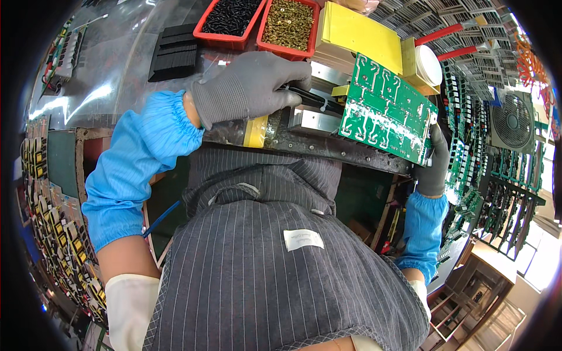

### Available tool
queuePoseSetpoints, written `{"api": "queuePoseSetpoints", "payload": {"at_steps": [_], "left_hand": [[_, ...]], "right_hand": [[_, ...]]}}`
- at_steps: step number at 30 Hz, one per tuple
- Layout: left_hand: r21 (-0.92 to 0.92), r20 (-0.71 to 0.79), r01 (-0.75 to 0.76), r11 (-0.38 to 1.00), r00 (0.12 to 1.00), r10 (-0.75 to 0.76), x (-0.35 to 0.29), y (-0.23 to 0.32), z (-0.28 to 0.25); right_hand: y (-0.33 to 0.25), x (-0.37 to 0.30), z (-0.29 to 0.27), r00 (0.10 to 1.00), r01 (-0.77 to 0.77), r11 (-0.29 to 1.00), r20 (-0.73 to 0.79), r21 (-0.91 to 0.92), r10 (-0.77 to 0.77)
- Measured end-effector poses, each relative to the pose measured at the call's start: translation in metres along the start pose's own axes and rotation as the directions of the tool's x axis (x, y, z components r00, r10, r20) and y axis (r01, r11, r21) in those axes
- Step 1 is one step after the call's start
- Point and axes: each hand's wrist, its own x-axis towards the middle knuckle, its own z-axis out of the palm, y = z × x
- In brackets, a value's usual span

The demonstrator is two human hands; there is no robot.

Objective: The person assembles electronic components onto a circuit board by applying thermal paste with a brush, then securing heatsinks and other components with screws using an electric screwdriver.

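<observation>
A green circuit board [383,108] is tilted up over the bench edge, its soldered side and silvery traces facing me. My right hand [434,158], in a dark grey glove, grips its right edge; part of the fingers is hidden behind it. A bundle of black wires [316,99] with a small pale tie runs to the board's left side. The gloved fingers of my left hand [254,85] are closed around the bundle's left end. Silvery metal blocks [316,120] lie under the wires, partly covered by the board.
Red bins of black parts [202,32] and brass-coloured screws [261,41] stand behind my left hand. Beside them are a yellow stack [363,32], a white roll [429,65] and black strips [172,61]. Racked circuit boards [468,134] and a fan [513,120] are at the right.
</observation>
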Motion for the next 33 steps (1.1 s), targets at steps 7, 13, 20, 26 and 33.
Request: {"api": "queuePoseSetpoints", "payload": {"at_steps": [7,13,20,26,33], "left_hand": [[0.346,-0.201,-0.233,0.909,0.928,0.315,-0.006,-0.009,0.020],[0.448,-0.169,-0.267,0.853,0.912,0.374,-0.015,-0.012,0.028],[0.522,-0.156,-0.289,0.803,0.892,0.423,-0.017,-0.021,0.036],[0.609,-0.229,-0.305,0.732,0.816,0.530,-0.018,-0.029,0.045],[0.418,-0.260,-0.308,0.855,0.861,0.437,-0.019,-0.018,0.027]], "right_hand": [[-0.004,-0.004,0.010,0.996,0.071,0.996,-0.042,-0.062,-0.073],[0.006,-0.003,0.007,0.995,0.096,0.988,-0.030,-0.119,-0.100],[0.004,0.004,0.009,0.998,0.054,0.992,-0.016,-0.113,-0.057],[-0.001,-0.001,0.015,0.999,0.040,0.988,0.035,-0.151,-0.035],[0.018,0.001,0.003,0.999,-0.010,0.980,-0.032,-0.201,0.003]]}}
